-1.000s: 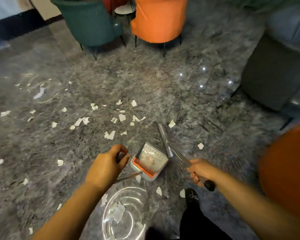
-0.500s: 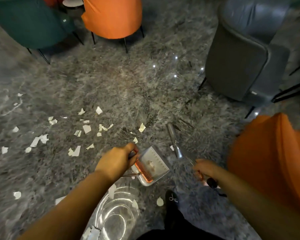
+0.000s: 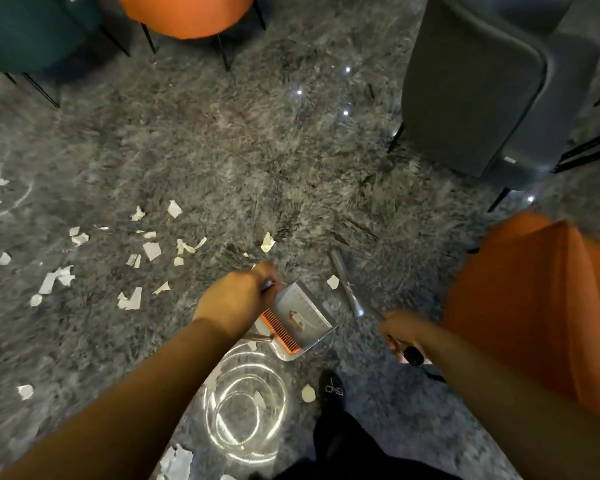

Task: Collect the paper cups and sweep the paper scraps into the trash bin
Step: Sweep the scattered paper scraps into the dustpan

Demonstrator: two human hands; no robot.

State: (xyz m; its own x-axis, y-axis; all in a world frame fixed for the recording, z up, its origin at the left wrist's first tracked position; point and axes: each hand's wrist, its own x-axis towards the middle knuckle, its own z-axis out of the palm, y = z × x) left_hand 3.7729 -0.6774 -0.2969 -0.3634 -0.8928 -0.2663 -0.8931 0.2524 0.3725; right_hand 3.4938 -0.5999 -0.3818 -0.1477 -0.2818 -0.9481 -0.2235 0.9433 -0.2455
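Paper scraps (image 3: 151, 251): feather-light, limp, strewn over the floor left of my dustpan (image 3: 300, 317), best swept rather than pinched; left hand (image 3: 232, 299) fingers curled round the dustpan handle, right hand (image 3: 400, 329) fingers wrapped on the stiff broom (image 3: 349, 289) shaft.

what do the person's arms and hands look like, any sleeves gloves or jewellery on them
Both forearms are bare as far as the frame shows, with no sleeve edge in view. The left hand and the right hand wear no gloves. No watch, bracelet or ring can be seen on either wrist or on the fingers, though motion blur hides fine detail. Lower in the frame are dark trousers and a black shoe.
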